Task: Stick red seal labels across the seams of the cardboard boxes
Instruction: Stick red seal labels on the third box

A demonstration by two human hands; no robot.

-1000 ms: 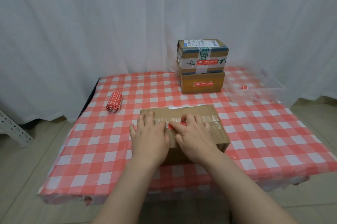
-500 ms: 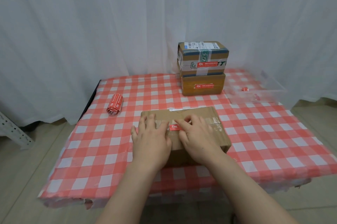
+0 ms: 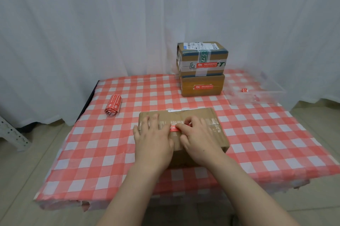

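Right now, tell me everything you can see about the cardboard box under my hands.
The cardboard box is plain brown, low and wide, closed, lying flat near the front of the checked table. A band of shiny clear tape runs side to side over its top, and a white slip shows at its far edge. A red seal label sits on the taped band near the middle. The left hand rests flat on the top's left part; the right hand presses the label with its fingers.

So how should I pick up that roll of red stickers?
Probably from above: pinch the roll of red stickers across its middle, squeezing its two long sides. It lies flat on the tablecloth, clear of other things, and its near end looks loose.
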